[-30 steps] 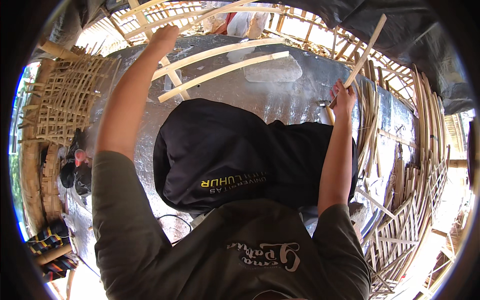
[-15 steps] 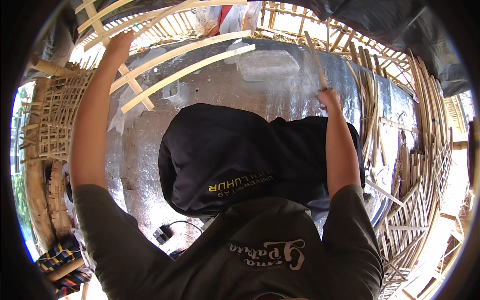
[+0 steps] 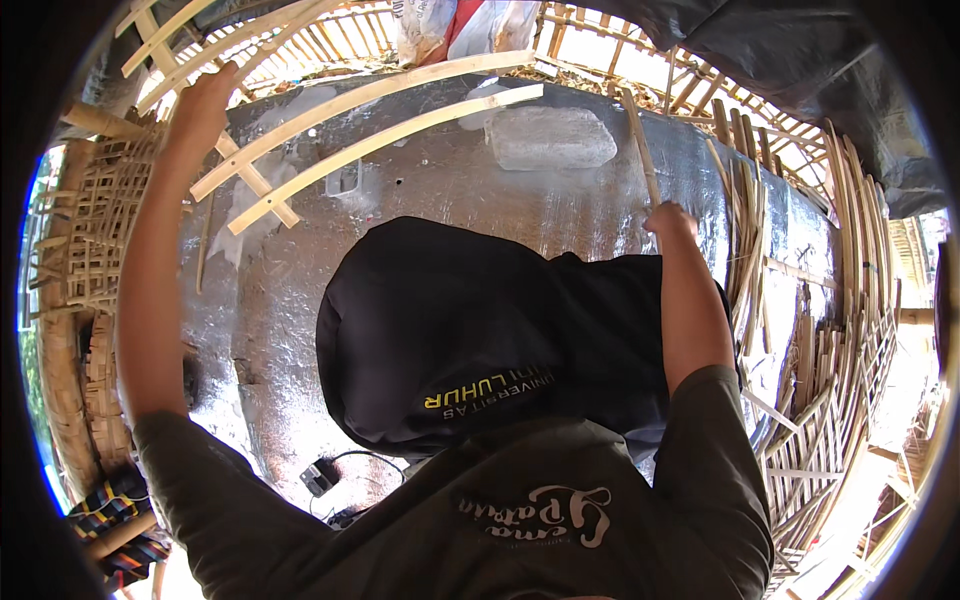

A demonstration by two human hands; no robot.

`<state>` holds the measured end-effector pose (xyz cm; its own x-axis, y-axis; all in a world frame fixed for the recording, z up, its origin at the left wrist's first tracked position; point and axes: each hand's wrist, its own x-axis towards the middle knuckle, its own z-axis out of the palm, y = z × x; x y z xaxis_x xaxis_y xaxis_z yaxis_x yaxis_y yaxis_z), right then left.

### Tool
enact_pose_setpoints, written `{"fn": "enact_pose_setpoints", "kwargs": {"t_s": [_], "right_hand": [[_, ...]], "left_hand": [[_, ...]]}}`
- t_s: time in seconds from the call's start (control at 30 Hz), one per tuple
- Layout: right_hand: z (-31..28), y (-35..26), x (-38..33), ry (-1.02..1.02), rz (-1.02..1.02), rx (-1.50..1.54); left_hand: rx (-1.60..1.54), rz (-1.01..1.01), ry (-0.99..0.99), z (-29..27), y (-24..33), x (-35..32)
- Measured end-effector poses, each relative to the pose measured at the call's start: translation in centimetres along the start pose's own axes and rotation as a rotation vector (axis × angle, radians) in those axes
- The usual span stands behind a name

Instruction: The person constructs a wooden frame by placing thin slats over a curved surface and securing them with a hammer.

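Observation:
My left hand (image 3: 205,98), at the far left, is closed on a lattice of pale bamboo slats (image 3: 385,147). Its long, slightly curved slats cross a shorter crosspiece (image 3: 262,185), and it is held up over the shiny floor sheet. On the right, the fingers of my right hand (image 3: 672,220) are wrapped round the near end of a slim bamboo stick (image 3: 641,140), which points away from me. Black cloth (image 3: 470,320) with yellow and pale lettering covers my lap between my arms.
A cloudy flat block (image 3: 553,138) lies on the silvery floor sheet (image 3: 285,290). Bamboo strips (image 3: 745,225) and lattice panels (image 3: 810,470) crowd the right side. At left stands another lattice (image 3: 100,230). A small black box (image 3: 320,477) with a cable lies near me; sacks (image 3: 470,30) stand beyond.
The view has shifted a little. My left hand and the near ends of the slats sit farther left. My right hand, with the stick, appears slightly lower and to the right.

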<state>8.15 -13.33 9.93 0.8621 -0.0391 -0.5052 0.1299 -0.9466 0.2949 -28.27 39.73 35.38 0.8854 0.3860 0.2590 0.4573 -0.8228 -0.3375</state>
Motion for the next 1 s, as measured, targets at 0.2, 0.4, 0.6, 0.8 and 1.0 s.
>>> {"fn": "enact_pose_setpoints", "kwargs": {"t_s": [0.2,0.4,0.6,0.8,1.0], "right_hand": [[-6.0,-7.8,-0.3,0.453,-0.656,-0.058],[-7.3,-14.1,2.6,0.469,-1.011,-0.165],[-7.1,-14.4,5.3,0.309,-1.092,-0.018],[-6.4,-8.2,5.8,0.450,-0.929,0.159],[-7.9,3.2,6.9,0.679,-0.754,0.251]], "left_hand": [[0.028,-0.079,-0.091,0.6,-1.4,0.1],[0.038,-0.102,-0.119,0.8,-2.5,0.1],[0.026,-0.122,-0.258,1.6,-3.7,1.7],[0.004,0.076,-0.156,3.4,-5.2,3.5],[-0.197,0.077,-0.317,6.1,-1.7,6.5]]}}
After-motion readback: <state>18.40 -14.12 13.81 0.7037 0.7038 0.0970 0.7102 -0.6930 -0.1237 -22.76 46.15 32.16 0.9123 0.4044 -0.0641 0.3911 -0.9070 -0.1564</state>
